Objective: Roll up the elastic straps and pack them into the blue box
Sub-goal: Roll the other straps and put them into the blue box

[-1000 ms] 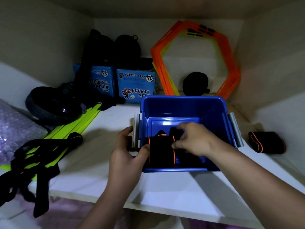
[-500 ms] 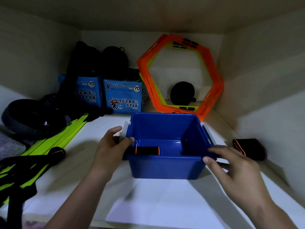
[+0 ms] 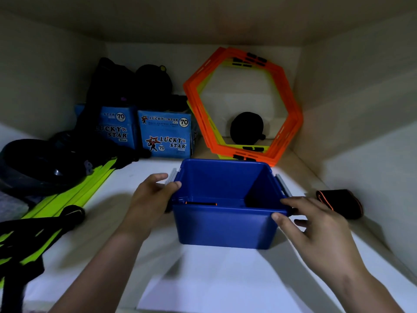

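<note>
The blue box point(image 3: 225, 224) stands on the white shelf in the middle, open at the top. Inside it, near the left wall, only the top edge of a rolled black strap with orange trim point(image 3: 200, 203) shows. My left hand point(image 3: 150, 199) grips the box's left rim, thumb over the edge. With straight fingers my right hand point(image 3: 313, 231) touches the box's right front corner. A second rolled black strap with orange trim point(image 3: 339, 203) lies on the shelf to the right of the box, beside my right hand.
Orange and yellow hexagon rings point(image 3: 243, 105) lean on the back wall with a black round object point(image 3: 247, 127) behind. Two blue Lucky Star cartons point(image 3: 164, 136) stand at back left. Neon yellow strips point(image 3: 74, 195) and black straps point(image 3: 33, 231) cover the left side.
My right hand let go of the rolled strap inside the box and came out to the right front corner. My left hand shifted to the left rim. The view pulled back.
</note>
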Available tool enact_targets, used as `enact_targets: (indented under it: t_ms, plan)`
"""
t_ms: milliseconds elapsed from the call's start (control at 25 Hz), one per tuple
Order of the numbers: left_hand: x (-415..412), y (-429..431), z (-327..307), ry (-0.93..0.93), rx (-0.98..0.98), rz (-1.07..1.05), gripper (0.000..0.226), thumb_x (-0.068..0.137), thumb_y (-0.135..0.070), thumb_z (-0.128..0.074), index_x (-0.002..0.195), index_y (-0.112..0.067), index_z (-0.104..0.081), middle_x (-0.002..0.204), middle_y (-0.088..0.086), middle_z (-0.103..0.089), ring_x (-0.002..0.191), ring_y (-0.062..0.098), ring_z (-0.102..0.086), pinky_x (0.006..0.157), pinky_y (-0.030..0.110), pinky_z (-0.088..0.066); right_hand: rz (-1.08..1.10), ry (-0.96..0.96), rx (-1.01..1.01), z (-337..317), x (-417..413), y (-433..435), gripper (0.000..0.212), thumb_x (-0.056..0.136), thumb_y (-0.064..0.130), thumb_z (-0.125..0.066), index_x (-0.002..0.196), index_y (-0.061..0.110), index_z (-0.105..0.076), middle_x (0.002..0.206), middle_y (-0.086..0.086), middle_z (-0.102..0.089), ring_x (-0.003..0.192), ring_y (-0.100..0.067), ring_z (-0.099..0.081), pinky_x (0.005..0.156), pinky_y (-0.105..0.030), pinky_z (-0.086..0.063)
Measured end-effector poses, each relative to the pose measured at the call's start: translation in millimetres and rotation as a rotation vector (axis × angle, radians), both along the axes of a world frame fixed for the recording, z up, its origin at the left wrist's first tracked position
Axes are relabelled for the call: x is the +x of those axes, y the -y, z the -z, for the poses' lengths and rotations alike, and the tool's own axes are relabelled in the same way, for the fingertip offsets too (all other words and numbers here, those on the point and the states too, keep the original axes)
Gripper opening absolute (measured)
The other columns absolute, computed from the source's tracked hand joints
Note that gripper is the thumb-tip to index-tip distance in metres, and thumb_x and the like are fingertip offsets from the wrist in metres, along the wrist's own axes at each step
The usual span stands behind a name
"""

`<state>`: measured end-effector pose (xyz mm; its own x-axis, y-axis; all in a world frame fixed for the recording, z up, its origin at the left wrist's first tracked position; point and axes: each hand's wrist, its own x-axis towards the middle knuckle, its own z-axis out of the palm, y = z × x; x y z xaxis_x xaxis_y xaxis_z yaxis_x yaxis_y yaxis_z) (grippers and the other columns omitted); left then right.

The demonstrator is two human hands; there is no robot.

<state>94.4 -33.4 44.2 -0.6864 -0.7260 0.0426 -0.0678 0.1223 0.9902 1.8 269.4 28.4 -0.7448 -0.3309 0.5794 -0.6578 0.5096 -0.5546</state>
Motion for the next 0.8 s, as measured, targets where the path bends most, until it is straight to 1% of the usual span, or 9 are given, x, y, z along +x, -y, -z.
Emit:
enact_targets:
  t_ms: [80, 160, 240, 360, 440, 520, 560, 680, 800]
  plan:
    - [-0.1, 3.3, -1.8, 0.034, -0.327, -0.08, 0.036, 0.09, -0.031, -0.071, 0.125, -0.024, -0.063, 0.114, 0.004, -0.067, 0.097, 0.02, -0.064, 0.079, 0.034, -0.06, 0.017, -0.018, 0.008, -8.9, -1.8, -2.1, 0.032, 0.082, 0.042, -0.071, 0.111, 0.028, -0.074, 0.105, 0.014, -0.068, 0.09, -0.008, -0.068, 0.074, -0.028, -0.059]
    - [-2.1, -1.7, -13.1, 0.026, -0.61, -0.127, 0.027, 0.089, -0.034, -0.07, 0.115, -0.027, -0.069, 0.116, -0.003, -0.066, 0.112, 0.021, -0.056, 0.095, 0.042, -0.051, 0.022, -0.031, 0.007, -21.9, -8.0, -4.0, 0.031, 0.082, 0.044, -0.069, 0.109, 0.03, -0.074, 0.102, 0.014, -0.068, 0.089, -0.007, -0.068, 0.072, -0.023, -0.057]
    - [-8.2, -13.7, -28.9, -0.017, -0.717, -0.091, 0.019, 0.088, -0.034, -0.07, 0.106, -0.028, -0.071, 0.112, -0.008, -0.064, 0.113, 0.019, -0.053, 0.098, 0.039, -0.046, 0.017, -0.023, -0.013, -37.2, -16.2, -5.0, 0.03, 0.081, 0.044, -0.07, 0.108, 0.03, -0.074, 0.099, 0.017, -0.068, 0.087, -0.003, -0.068, 0.068, -0.014, -0.053]
    - [-26.8, -39.5, -51.2, -0.064, -0.743, 0.062, 0.013, 0.09, -0.037, -0.068, 0.101, -0.031, -0.071, 0.106, -0.014, -0.061, 0.11, 0.015, -0.052, 0.091, 0.031, -0.043, 0.014, -0.049, -0.027, -58.8, -32.0, -10.4, 0.026, 0.083, 0.037, -0.074, 0.106, 0.026, -0.075, 0.097, 0.018, -0.069, 0.088, -0.004, -0.07, 0.067, -0.016, -0.054]
    - [-45.0, -62.8, -64.0, -0.083, -0.726, 0.157, 0.013, 0.091, -0.04, -0.066, 0.1, -0.032, -0.071, 0.107, -0.014, -0.061, 0.113, 0.013, -0.052, 0.094, 0.03, -0.041, 0.04, -0.05, -0.04, -70.9, -43.3, -19.3, 0.023, 0.084, 0.034, -0.075, 0.105, 0.025, -0.075, 0.097, 0.015, -0.07, 0.084, -0.008, -0.072, 0.063, -0.011, -0.051]
    - [-63.4, -90.8, -73.6, -0.117, -0.742, 0.214, 0.015, 0.09, -0.041, -0.065, 0.101, -0.032, -0.072, 0.108, -0.013, -0.061, 0.113, 0.015, -0.054, 0.096, 0.031, -0.042, 0.07, -0.071, -0.022, -80.1, -55.2, -29.4, 0.026, 0.084, 0.033, -0.075, 0.108, 0.021, -0.074, 0.1, 0.009, -0.071, 0.088, -0.01, -0.07, 0.067, -0.005, -0.048]
    - [-74.3, -108.4, -76.5, -0.134, -0.763, 0.242, 0.017, 0.089, -0.041, -0.065, 0.101, -0.032, -0.072, 0.108, -0.012, -0.061, 0.112, 0.015, -0.053, 0.094, 0.029, -0.04, 0.091, -0.089, 0.002, -83.4, -61.5, -37.0, 0.029, 0.085, 0.034, -0.074, 0.111, 0.021, -0.074, 0.103, 0.007, -0.072, 0.092, -0.011, -0.069, 0.073, -0.007, -0.049]
    - [-104.4, -165.1, -78.5, -0.175, -0.781, 0.344, 0.029, 0.083, -0.047, -0.063, 0.105, -0.03, -0.071, 0.109, -0.006, -0.062, 0.111, 0.019, -0.054, 0.095, 0.031, -0.044, 0.164, -0.1, 0.066, -86.4, -80.7, -62.1, 0.04, 0.085, 0.033, -0.074, 0.123, 0.022, -0.067, 0.116, 0.004, -0.072, 0.102, -0.015, -0.068, 0.089, -0.036, -0.056]
    - [-132.9, -217.3, -71.2, -0.185, -0.764, 0.458, 0.036, 0.084, -0.041, -0.063, 0.117, -0.026, -0.067, 0.118, 0.0, -0.063, 0.113, 0.023, -0.059, 0.1, 0.036, -0.048, 0.232, -0.03, 0.166, -79.1, -98.7, -86.3, 0.05, 0.085, 0.031, -0.073, 0.132, 0.024, -0.06, 0.128, 0.0, -0.067, 0.109, -0.02, -0.067, 0.094, -0.036, -0.053]
